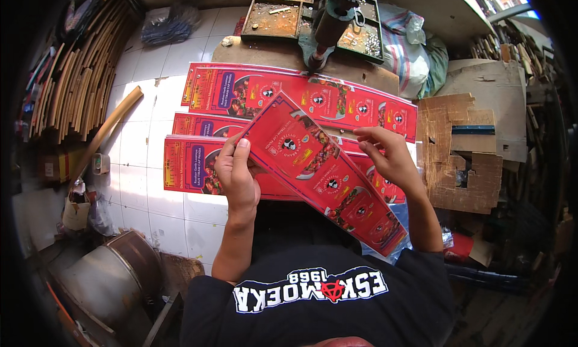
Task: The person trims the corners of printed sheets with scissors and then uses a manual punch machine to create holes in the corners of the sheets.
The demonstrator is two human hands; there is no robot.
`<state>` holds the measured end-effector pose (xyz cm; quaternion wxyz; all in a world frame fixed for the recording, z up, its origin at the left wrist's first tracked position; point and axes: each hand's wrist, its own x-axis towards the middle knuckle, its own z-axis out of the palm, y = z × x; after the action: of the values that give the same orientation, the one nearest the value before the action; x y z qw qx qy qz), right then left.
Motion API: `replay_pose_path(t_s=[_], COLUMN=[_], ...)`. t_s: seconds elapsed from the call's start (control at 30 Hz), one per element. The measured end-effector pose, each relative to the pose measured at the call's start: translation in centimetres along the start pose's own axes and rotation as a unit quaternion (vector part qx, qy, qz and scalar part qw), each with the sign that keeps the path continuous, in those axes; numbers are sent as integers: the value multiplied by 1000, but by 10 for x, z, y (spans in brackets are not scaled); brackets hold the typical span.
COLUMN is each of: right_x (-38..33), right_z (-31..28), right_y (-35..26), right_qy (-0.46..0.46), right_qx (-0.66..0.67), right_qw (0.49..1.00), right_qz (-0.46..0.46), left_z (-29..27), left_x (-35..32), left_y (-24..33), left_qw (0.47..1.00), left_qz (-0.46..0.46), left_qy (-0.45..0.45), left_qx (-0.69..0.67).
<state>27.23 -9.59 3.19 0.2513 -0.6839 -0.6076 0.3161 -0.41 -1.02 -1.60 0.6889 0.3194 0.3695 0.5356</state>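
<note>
Nearest in view, a black T-shirt [259,320] with white lettering is worn. Just past it, a long red printed strip [328,178] is held up at a slant, its top end tipped to the left and its lower end reaching down near the right forearm. It's gripped near the upper left edge by the left hand [238,171], thumb on the printed face, fingers tucked behind. The right hand [385,157] is held half open with the fingers loosely curled, just beside the strip's right edge; whether the prints below are touched can't be told.

Off to the left, a metal drum [108,278] is parked. Behind the held strip, more red strips [180,175] are laid out in rows on white tiles [171,220], partly covered by it. To the right, a torn cardboard piece [448,127] can be seen. Farther back, a dark metal press [330,31] is set by a compartment tray [271,19] littered with small bits, with a striped sack [394,55] slumped beside it.
</note>
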Motion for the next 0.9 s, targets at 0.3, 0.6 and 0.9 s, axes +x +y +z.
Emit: replay_pose_path(t_s=[0.3,0.6,0.9], right_x=[62,71,132], right_z=[8,5,-55], right_y=[41,34,59], right_qy=[-40,-105,63], right_qx=[-293,-362,-59], right_qw=[915,859,986], right_qz=[-275,-347,-142], left_z=[-21,-27,-27], left_x=[-42,-58,-56], left_y=[20,21,17], left_qw=[998,996,997], left_qz=[29,22,22], left_qy=[59,82,68], left_qx=[19,-7,-3])
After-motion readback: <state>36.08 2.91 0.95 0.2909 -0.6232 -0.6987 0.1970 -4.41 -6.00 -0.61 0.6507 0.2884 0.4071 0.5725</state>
